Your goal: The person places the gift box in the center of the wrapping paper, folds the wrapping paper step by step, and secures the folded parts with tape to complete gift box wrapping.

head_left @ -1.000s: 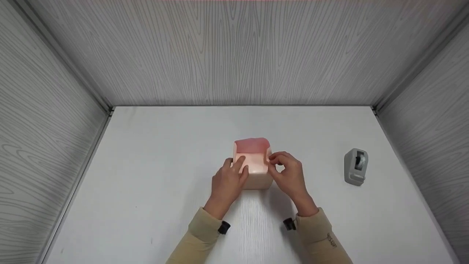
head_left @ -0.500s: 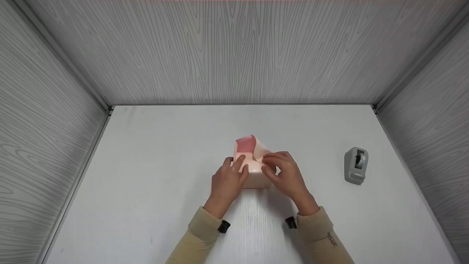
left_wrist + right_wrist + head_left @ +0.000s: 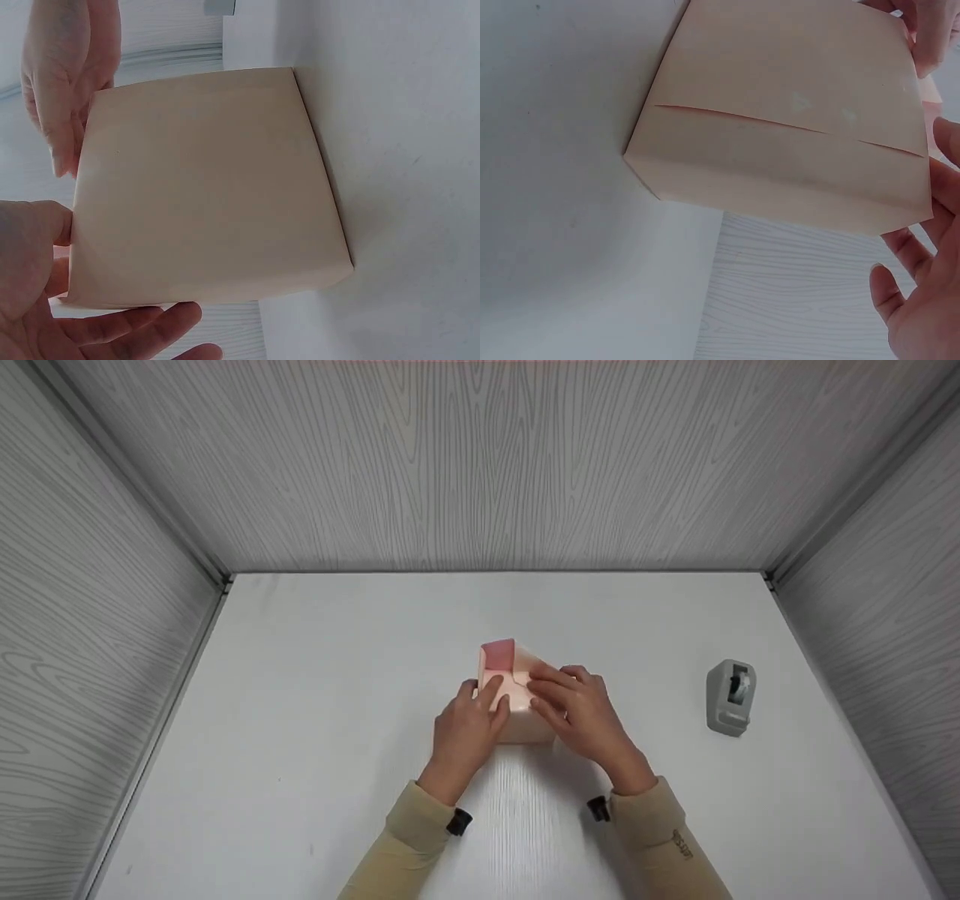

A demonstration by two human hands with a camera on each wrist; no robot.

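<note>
A box wrapped in pale pink paper [image 3: 525, 729] stands on the white table, its upper end partly folded over. A standing flap at the back shows its deeper pink inner side [image 3: 498, 655]. My left hand [image 3: 463, 735] steadies the left side, with a finger and the thumb over the top. On the right, my right hand [image 3: 589, 712] presses a slanting paper fold [image 3: 523, 662] inward with fairly straight fingers. The left wrist view shows a smooth wrapped side [image 3: 202, 187] between both hands. A long seam [image 3: 742, 118] crosses the paper in the right wrist view.
A grey tape dispenser [image 3: 730, 697] with a roll in it stands on the right part of the table [image 3: 300, 697]. Grey wood-grain panels [image 3: 480, 465] close off the back and both sides.
My right hand has moved left over the top, folding the paper's right edge inward into a slanting fold. Less of the deep pink inside shows. The left hand has stayed put.
</note>
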